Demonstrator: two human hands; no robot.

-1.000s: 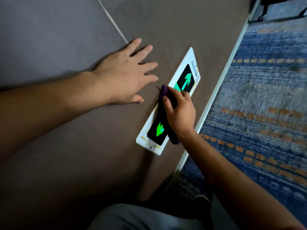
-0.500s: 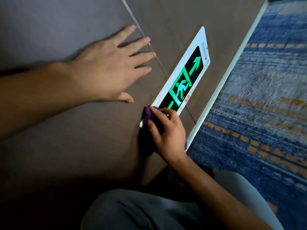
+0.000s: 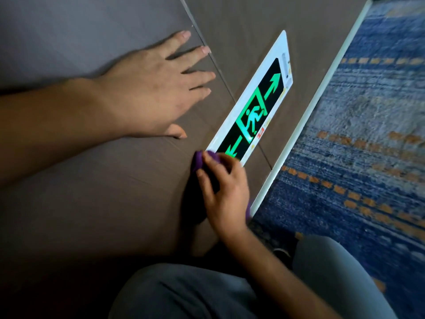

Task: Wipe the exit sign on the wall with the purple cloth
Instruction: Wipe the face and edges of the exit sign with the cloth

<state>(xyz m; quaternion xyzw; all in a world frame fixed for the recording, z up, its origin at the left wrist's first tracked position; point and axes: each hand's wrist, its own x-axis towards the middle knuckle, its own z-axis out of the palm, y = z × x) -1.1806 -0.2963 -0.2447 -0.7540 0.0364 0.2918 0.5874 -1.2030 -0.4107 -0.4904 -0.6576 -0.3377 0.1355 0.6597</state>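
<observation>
The brown wall [image 3: 115,192] meets a blue, orange-flecked carpet [image 3: 356,146] at a white baseboard [image 3: 305,116]. The exit sign [image 3: 257,107], a long white-framed black panel with a green running figure and two arrows, sits low on the wall, its long axis running near-left to far-right. The left hand [image 3: 147,88] lies flat, fingers spread. The right hand [image 3: 224,189] clasps the purple cloth [image 3: 199,161], which has slid from the sign's middle to its near end.
</observation>
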